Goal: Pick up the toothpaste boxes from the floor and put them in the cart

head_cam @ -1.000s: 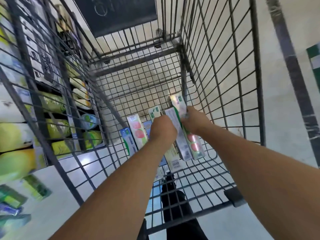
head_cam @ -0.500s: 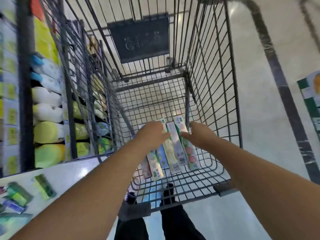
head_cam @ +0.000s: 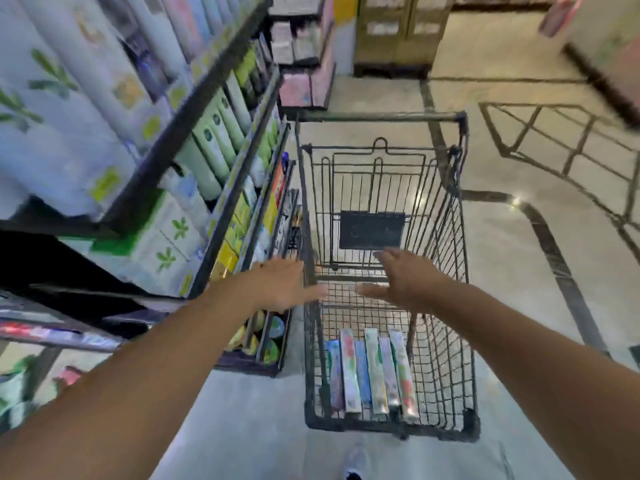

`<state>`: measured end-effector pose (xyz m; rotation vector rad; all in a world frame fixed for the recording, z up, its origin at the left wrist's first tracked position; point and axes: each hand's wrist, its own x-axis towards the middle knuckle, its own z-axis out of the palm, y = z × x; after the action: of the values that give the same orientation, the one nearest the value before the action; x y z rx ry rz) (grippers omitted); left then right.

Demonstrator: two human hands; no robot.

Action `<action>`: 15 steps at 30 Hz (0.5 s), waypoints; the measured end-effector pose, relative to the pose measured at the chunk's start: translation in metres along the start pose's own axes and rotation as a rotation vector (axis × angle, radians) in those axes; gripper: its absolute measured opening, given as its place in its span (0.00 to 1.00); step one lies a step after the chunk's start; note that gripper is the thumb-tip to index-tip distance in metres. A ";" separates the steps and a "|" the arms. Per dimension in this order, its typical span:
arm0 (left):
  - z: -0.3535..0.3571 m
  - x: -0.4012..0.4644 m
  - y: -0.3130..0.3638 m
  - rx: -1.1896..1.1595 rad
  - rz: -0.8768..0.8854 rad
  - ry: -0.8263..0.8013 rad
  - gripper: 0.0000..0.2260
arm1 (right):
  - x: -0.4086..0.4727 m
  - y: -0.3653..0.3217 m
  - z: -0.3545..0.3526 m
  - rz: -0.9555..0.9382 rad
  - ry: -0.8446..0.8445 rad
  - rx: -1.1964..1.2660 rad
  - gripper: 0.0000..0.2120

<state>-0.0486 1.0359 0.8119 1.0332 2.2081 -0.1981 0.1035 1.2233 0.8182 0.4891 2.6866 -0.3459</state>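
Both hands lifted off the toothpaste boxes point(head_cam: 372, 372): left hand point(head_cam: 280, 289) and right hand point(head_cam: 403, 280) empty above the cart point(head_cam: 384, 427), fingers spread; boxes side by side on cart floor.

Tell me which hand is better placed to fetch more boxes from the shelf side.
Probably left: the open left hand hangs outside the cart, beside the shelves; the right hand is over it.

Both arms extended forward, hands empty.

Left hand point(head_cam: 282, 287) is flat, palm down, fingers spread, thumb pointing right. Right hand point(head_cam: 403, 280) is flat, palm down, fingers spread, thumb pointing left. Thumb tips are near each other but apart. Neither grip holds anything. Forearms are bare and converge forward.
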 end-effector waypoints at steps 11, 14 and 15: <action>0.075 -0.210 -0.163 -0.230 -0.200 0.207 0.40 | -0.046 -0.238 -0.022 -0.398 0.015 -0.224 0.51; 0.125 -0.287 -0.222 -0.298 -0.372 0.323 0.44 | -0.072 -0.328 0.000 -0.560 0.024 -0.298 0.49; 0.145 -0.315 -0.242 -0.335 -0.413 0.366 0.40 | -0.079 -0.356 0.010 -0.607 0.051 -0.307 0.48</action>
<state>-0.0068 0.6196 0.8696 0.4474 2.6528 0.1933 0.0395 0.8745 0.9023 -0.4225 2.8123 -0.0728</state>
